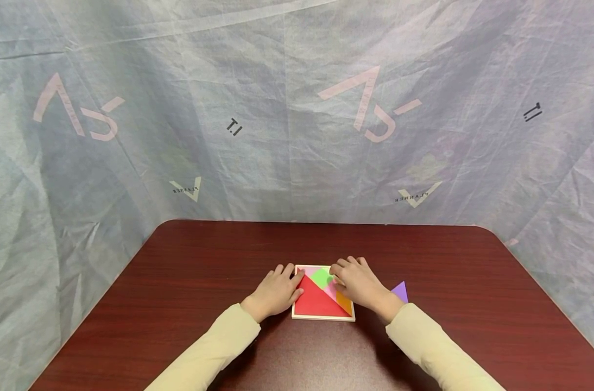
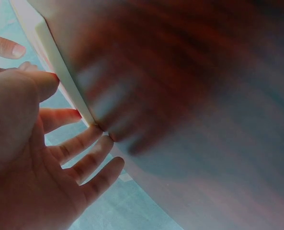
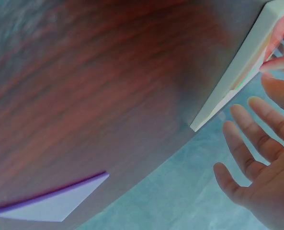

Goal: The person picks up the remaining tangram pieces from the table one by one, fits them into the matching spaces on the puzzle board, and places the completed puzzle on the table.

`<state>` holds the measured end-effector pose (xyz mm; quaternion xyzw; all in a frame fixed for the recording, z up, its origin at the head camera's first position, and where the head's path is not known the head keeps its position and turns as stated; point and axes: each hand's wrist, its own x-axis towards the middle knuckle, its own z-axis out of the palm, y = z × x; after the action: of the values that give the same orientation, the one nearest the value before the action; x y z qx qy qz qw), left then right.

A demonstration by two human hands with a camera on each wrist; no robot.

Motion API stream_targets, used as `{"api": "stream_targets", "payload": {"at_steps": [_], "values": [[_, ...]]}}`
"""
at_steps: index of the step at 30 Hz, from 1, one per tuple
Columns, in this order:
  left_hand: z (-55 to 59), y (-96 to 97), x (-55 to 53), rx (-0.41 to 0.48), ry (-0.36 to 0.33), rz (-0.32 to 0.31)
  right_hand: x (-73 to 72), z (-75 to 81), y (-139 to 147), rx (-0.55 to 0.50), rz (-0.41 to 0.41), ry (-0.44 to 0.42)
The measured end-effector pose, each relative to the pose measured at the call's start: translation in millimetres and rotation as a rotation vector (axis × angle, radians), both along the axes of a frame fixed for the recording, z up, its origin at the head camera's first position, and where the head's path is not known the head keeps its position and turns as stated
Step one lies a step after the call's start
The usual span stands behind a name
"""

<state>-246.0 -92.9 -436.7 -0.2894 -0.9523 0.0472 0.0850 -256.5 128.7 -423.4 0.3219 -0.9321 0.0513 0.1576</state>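
A square tangram tray with a pale wooden frame lies flat on the table. Red fills its lower-left half. Pink, green and orange pieces show in the other half, partly under the fingers. My left hand rests at the tray's left edge, with thumb and index finger over the red and the other fingers spread along the frame. Over the upper-right corner lies my right hand, its fingertips at the green piece and its fingers loosely bent. In the right wrist view those fingers are spread.
A purple piece lies on the table beyond my right wrist, apart from the tray; the right wrist view shows its slanted side. The dark red wooden table reaches back to a grey cloth curtain with printed letters.
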Motion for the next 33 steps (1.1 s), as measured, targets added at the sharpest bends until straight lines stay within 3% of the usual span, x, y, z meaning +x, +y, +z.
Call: {"api": "stream_targets", "payload": {"at_steps": [8,33], "values": [[-0.6,0.3,-0.5,0.000,-0.009,0.005,1.7,4.8,12,-0.043,-0.019,-0.015],[-1.4,-0.8,-0.8,0.019,-0.011,-0.003,10.8,7.6,61,-0.020,-0.125,-0.061]]}}
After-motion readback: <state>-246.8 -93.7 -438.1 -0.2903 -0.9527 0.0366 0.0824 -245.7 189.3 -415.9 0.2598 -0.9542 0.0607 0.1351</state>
